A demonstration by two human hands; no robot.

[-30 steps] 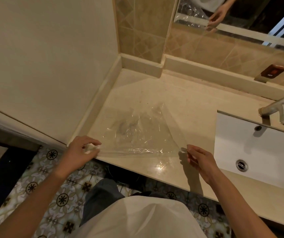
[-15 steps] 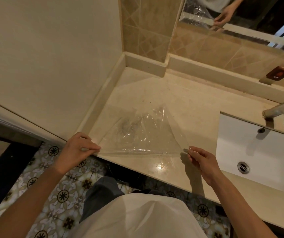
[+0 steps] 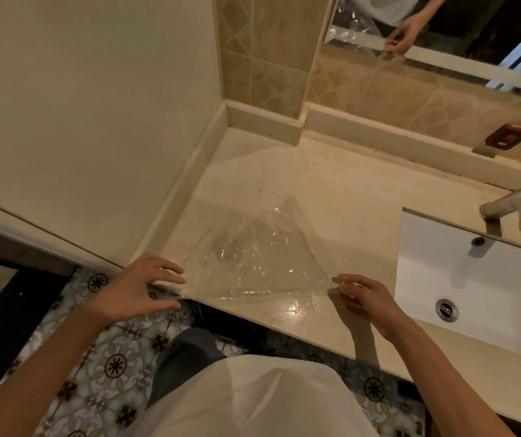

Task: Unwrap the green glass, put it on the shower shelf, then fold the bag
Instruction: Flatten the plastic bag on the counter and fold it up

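A clear plastic bag (image 3: 253, 263) lies spread on the beige stone tabletop (image 3: 331, 216), near its front edge and toward the left end, where the tabletop meets the cream side wall (image 3: 79, 105). The bag is crinkled, forms a rough triangle with its point toward the back, and its near edge runs along the tabletop's front edge. The left hand (image 3: 139, 287) is at the bag's near left corner, fingers spread and fairly straight, with the fingertips on or just at the plastic; whether it pinches the corner cannot be told. The right hand (image 3: 363, 294) is at the near right corner, thumb and forefinger brought together on the bag's edge. The two hands are well apart, one at each end of the near edge. To the right, a white sink (image 3: 473, 279) is set into the tabletop, with a metal faucet (image 3: 518, 209) over its back rim. A mirror (image 3: 442, 33) hangs above the tiled backsplash. Below the front edge lies a patterned tile floor (image 3: 95, 373).
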